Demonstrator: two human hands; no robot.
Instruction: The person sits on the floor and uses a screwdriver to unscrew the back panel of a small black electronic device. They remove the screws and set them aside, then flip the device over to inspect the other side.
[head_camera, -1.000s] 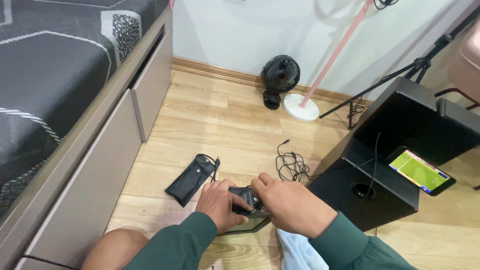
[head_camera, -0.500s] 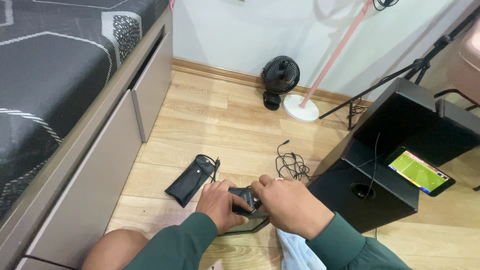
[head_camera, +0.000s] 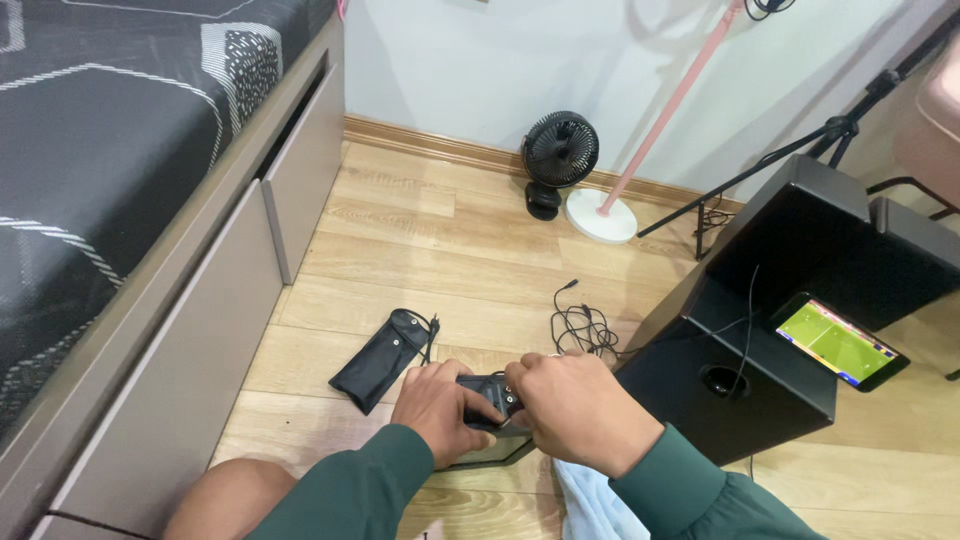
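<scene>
Low over the wooden floor, my left hand (head_camera: 437, 408) and my right hand (head_camera: 570, 408) both grip a small black device (head_camera: 487, 392) between them. Most of the device is hidden by my fingers. It sits over a dark flat pad (head_camera: 490, 452) on the floor. A black soft pouch (head_camera: 380, 358) with a short cord lies just left of my left hand. A tangle of black cable (head_camera: 582, 325) lies just beyond my right hand. Both sleeves are dark green.
A bed with a dark patterned cover and grey drawers (head_camera: 150, 260) runs along the left. A black box-shaped stand (head_camera: 790, 300) holds a lit phone (head_camera: 838, 342) at right. A small black fan (head_camera: 558, 160), a pink pole on a white round base (head_camera: 602, 215) and a tripod leg stand by the wall. Pale blue cloth (head_camera: 590, 505) lies under my right arm.
Both hands stay closed on the black device. My right hand has shifted slightly over it; nothing else has moved.
</scene>
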